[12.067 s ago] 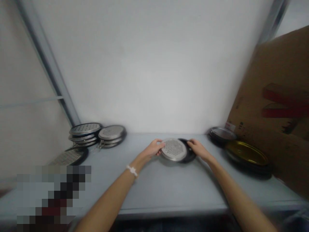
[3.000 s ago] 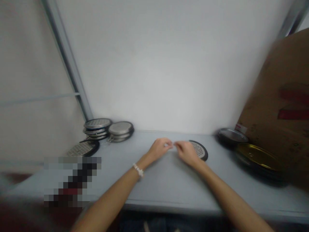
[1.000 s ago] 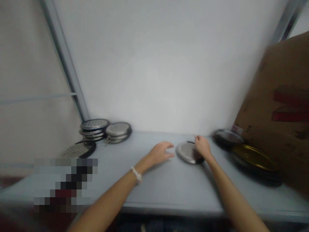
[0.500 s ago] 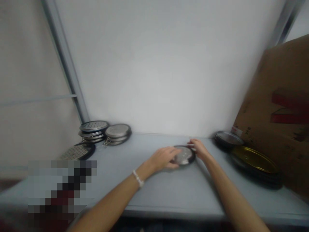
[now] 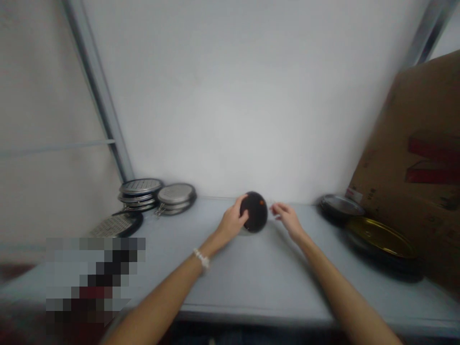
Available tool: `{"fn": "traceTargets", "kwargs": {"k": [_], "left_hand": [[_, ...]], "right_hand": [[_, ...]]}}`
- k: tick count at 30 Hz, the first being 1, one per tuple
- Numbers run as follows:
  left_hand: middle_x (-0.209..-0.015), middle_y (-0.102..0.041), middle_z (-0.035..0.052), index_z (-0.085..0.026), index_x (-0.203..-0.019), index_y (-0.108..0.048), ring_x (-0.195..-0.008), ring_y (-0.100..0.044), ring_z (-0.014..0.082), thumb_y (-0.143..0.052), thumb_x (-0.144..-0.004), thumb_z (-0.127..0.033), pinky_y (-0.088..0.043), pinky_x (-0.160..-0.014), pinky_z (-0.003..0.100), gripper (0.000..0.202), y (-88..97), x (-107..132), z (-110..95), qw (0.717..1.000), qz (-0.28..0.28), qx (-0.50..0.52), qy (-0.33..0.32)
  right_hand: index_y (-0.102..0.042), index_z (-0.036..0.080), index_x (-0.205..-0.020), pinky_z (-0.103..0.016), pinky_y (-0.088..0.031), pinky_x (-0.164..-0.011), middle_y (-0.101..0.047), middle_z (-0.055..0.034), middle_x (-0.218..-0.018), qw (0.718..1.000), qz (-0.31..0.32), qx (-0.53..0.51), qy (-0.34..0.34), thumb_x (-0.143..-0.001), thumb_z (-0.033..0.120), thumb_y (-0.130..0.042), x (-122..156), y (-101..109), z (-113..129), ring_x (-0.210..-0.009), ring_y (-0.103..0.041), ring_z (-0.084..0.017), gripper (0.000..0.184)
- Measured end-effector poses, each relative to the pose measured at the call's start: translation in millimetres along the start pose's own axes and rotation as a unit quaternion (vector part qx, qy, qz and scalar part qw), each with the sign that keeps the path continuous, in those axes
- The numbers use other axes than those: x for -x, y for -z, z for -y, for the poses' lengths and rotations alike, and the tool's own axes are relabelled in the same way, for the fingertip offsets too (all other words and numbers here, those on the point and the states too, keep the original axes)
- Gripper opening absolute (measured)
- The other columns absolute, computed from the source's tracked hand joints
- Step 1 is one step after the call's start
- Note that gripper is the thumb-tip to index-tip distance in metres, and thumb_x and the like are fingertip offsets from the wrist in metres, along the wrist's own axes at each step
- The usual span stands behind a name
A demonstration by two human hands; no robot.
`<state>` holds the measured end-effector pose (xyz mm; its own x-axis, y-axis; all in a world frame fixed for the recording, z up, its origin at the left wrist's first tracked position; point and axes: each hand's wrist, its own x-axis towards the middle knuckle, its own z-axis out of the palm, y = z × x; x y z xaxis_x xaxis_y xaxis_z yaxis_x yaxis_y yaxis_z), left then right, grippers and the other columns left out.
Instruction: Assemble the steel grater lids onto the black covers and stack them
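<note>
My left hand [image 5: 233, 222] grips a round disc [image 5: 254, 212] by its left edge and holds it tilted up on edge above the grey shelf [image 5: 251, 268]. The disc's dark underside, with a small red dot, faces me. My right hand [image 5: 287, 219] hovers just right of the disc with its fingers pinched together; whether they hold anything is too small to see. A white bead bracelet [image 5: 201, 258] sits on my left wrist.
Stacks of perforated metal discs [image 5: 141, 192] [image 5: 177, 195] stand at the back left, with one more disc [image 5: 117, 224] lying in front of them. Dark round pans [image 5: 339, 206] and a gold-lined pan [image 5: 381, 239] lie at right, beside a leaning cardboard box [image 5: 417, 158]. A white wall closes the back.
The disc lay flat on the shelf under both hands half a second ago. Now my left hand has tipped it up on edge, dark underside toward me; my right hand has come off it.
</note>
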<state>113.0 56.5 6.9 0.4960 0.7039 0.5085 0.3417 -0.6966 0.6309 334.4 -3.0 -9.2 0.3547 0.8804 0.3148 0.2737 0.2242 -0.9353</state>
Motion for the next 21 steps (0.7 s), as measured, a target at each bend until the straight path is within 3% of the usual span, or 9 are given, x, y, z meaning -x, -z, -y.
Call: {"fn": "traceTargets", "kwargs": {"k": [2,4,7,12,16,19,21], "left_hand": [[-0.096,-0.073,0.0070,-0.017,-0.146,-0.034,-0.073,-0.070,0.0182,-0.053,-0.092,-0.022,-0.057,-0.074,0.030,0.057,-2.3,-3,10,0.993,0.026,0.040,0.111],[-0.081,-0.070,0.0038,-0.014,-0.149,-0.023,-0.058,-0.066,0.0153,-0.052,-0.093,-0.025,-0.054,-0.058,0.025,0.064,-4.5,-5,19,0.972,0.065,0.087,0.208],[-0.066,-0.064,-0.0004,-0.010,-0.152,-0.011,-0.047,-0.060,0.0141,-0.052,-0.094,-0.028,-0.049,-0.048,0.022,0.073,-7.0,-5,28,0.950,0.096,0.111,0.274],[-0.059,-0.060,-0.0049,-0.010,-0.153,-0.008,-0.039,-0.054,0.0118,-0.056,-0.092,-0.031,-0.047,-0.047,0.022,0.080,-8.9,-1,33,0.946,0.140,0.096,0.277],[-0.064,-0.066,-0.0005,-0.009,-0.155,-0.007,-0.044,-0.059,0.0147,-0.054,-0.092,-0.034,-0.048,-0.053,0.024,0.082,-5.6,5,27,0.954,0.169,0.021,0.245],[-0.079,-0.073,0.0101,-0.009,-0.150,-0.029,-0.066,-0.069,0.0227,-0.054,-0.092,-0.031,-0.050,-0.065,0.030,0.067,-0.7,9,20,0.971,0.127,-0.115,0.164],[-0.091,-0.074,0.0134,-0.013,-0.135,-0.052,-0.081,-0.071,0.0252,-0.055,-0.090,-0.025,-0.050,-0.074,0.031,0.047,2.3,10,16,0.979,0.094,-0.159,0.083]], "right_hand": [[-0.074,0.016,-0.080,-0.031,-0.048,-0.064,-0.068,-0.0050,-0.070,0.999,0.031,0.034,0.020,-0.079,0.054,-0.061,5,-9,2,-0.069,-0.062,-0.021,0.040],[-0.077,0.015,-0.079,-0.032,-0.048,-0.068,-0.070,-0.0049,-0.069,0.996,0.060,0.059,0.038,-0.080,0.051,-0.063,11,-17,6,-0.069,-0.062,-0.021,0.038],[-0.079,0.017,-0.082,-0.034,-0.049,-0.078,-0.076,-0.0067,-0.081,0.987,0.093,0.107,0.076,-0.083,0.044,-0.063,19,-26,11,-0.079,-0.066,-0.023,0.031],[-0.081,0.020,-0.085,-0.032,-0.048,-0.077,-0.076,-0.0068,-0.086,0.950,0.143,0.231,0.156,-0.092,0.032,-0.058,25,-31,12,-0.079,-0.066,-0.021,0.027],[-0.081,0.022,-0.086,-0.030,-0.048,-0.077,-0.075,-0.0051,-0.085,0.937,0.160,0.248,0.187,-0.092,0.026,-0.059,26,-32,10,-0.078,-0.066,-0.019,0.023],[-0.081,0.024,-0.088,-0.030,-0.048,-0.074,-0.075,-0.0047,-0.085,0.929,0.173,0.259,0.201,-0.092,0.023,-0.061,28,-33,7,-0.077,-0.065,-0.019,0.021],[-0.081,0.024,-0.094,-0.030,-0.048,-0.075,-0.076,-0.0047,-0.087,0.925,0.175,0.267,0.208,-0.091,0.020,-0.061,30,-34,5,-0.078,-0.065,-0.019,0.021]]}}
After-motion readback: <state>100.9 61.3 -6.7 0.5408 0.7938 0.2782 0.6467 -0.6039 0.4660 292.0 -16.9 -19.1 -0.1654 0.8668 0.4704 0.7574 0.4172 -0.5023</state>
